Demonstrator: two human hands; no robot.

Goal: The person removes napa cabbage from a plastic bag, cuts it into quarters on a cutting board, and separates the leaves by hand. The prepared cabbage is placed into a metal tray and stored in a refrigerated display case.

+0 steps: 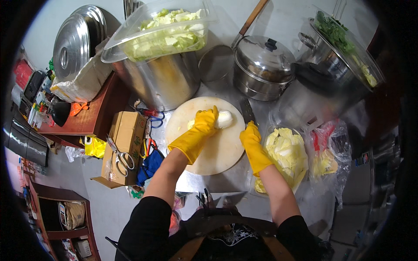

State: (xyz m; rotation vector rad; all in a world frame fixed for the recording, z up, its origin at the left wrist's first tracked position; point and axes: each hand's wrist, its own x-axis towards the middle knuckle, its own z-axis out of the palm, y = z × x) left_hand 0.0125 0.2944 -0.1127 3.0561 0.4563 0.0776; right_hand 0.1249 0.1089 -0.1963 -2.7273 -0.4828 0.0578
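Note:
My left hand [205, 122], in a yellow rubber glove, grips a small napa cabbage [224, 119] lying on a round cutting board [215, 160]. The cabbage's white base points right, and yellow leaf shows at the left of my fingers. Right of the board, my right hand [252, 137], gloved the same way, is closed on the handle of a cleaver [247, 110], whose dark blade points away from me. Beside my right forearm, a clear plastic tub holds yellow napa cabbages [284, 146].
A steel stockpot [166, 81] stands behind the board under a clear tub of cut cabbage [176, 36]. A lidded steamer pot [263, 68] is at the back. Scissors [120, 158] lie on a cardboard box [125, 130] at left; a plastic bag [329, 160] is at right.

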